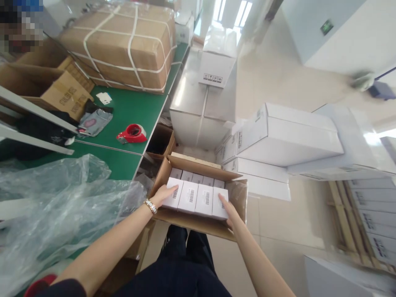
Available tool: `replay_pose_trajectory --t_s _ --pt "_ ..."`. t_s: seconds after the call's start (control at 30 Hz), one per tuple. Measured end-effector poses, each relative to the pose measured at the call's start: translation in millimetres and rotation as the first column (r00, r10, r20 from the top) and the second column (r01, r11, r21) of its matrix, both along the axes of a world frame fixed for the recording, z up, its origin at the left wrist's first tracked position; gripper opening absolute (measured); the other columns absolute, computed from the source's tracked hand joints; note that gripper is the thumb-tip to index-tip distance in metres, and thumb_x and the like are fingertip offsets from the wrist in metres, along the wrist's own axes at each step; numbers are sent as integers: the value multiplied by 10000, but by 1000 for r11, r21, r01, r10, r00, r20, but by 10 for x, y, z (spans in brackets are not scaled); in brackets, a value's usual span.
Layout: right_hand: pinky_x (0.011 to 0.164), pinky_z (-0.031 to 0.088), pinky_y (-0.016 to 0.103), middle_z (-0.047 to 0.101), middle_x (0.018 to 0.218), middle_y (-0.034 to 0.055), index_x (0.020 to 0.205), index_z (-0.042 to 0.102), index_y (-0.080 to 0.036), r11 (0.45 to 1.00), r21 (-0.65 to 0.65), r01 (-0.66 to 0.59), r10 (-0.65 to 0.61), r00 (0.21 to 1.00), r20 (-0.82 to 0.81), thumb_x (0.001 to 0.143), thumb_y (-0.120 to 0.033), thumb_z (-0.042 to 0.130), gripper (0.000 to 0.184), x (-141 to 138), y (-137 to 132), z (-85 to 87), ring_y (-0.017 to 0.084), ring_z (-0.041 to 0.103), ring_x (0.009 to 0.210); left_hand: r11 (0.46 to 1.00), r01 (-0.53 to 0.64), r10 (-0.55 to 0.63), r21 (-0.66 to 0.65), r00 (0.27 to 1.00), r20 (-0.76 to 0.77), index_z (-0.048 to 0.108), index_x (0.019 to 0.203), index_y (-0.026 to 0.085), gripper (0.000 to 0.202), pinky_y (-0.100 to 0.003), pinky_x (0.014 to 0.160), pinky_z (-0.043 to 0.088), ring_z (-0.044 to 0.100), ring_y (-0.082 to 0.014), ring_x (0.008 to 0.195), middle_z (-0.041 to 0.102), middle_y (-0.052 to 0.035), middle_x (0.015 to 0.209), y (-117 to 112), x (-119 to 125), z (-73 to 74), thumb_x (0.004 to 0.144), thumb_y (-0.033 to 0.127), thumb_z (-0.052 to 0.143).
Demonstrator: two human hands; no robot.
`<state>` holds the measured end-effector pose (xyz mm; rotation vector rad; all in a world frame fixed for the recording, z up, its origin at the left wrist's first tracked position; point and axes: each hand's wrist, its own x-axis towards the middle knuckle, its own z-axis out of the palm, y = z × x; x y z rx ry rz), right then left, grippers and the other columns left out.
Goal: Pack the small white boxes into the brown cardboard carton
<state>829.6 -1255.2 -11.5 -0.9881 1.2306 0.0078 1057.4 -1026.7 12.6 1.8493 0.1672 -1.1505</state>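
Head view shows white boxes (200,199) bearing black barcodes (207,198).

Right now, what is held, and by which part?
A row of four white boxes, clasped at its two ends between the left hand and right hand.

The left arm (107,243) and the right arm (261,260) are stretched forward and converge at the row of white boxes (196,199), where the left hand (163,195) holds its left end and the right hand (231,213) its right end, each with the thumb laid on top and the other fingers mostly hidden.
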Motion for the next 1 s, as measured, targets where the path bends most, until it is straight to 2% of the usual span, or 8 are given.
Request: replay_pose_trajectory --t_s 0.13,0.27,0.43,0.6,0.73,0.83,1.0 --pt "976 546 422 708 1195 128 1206 622 -188 989 142 29 -25 999 -28 793 -588 689 578 -58 157 -344 291 653 1146 999 -18 19 29 998 -52 715 1059 47 675 -381 853 551 702 -327 991 740 -205 1071 -23 106 -210 569 479 886" --pt "966 544 429 714 1177 135 1221 607 -175 976 215 43 -36 999 -35 798 -557 695 576 -32 245 -653 282 658 1138 996 -22 31 85 993 -112 727 998 44 682 -392 831 569 708 -337 961 758 -198 987 -2 162 -397 491 454 929" --pt "948 554 415 717 1170 134 1205 600 -175 959 278 56 -51 998 -25 795 -507 724 542 29 242 -897 276 670 1115 992 -17 39 126 984 -175 725 972 69 630 -378 826 584 712 -321 961 757 -189 1008 27 147 -591 476 387 950" --pt "897 576 439 724 1151 134 1199 572 -183 939 342 26 -28 1000 0 740 -348 802 538 -26 248 -1021 285 702 1036 986 -2 39 165 974 -222 705 904 84 598 -407 828 591 709 -340 970 748 -204 1034 47 124 -780 383 211 970" --pt "892 576 462 740 1114 99 1186 565 -209 938 347 -9 6 1000 9 665 -261 848 595 -78 229 -1071 278 708 1020 983 21 20 181 975 -223 693 848 106 614 -426 862 582 698 -352 998 758 -181 1002 60 114 -884 294 117 957" --pt "899 573 464 746 1090 110 1136 614 -190 942 331 -57 61 998 -4 627 -258 876 576 -52 177 -1074 288 706 1020 984 41 -5 176 979 -202 696 865 113 621 -408 878 576 695 -343 1015 758 -169 1022 59 111 -903 298 124 950" --pt "865 576 477 760 985 145 1011 694 -164 949 294 -115 151 983 -103 688 -372 846 414 27 75 -1043 323 706 995 977 86 -63 196 991 -120 712 928 116 561 -371 918 547 685 -328 1056 746 -165 1087 71 119 -874 436 268 935"
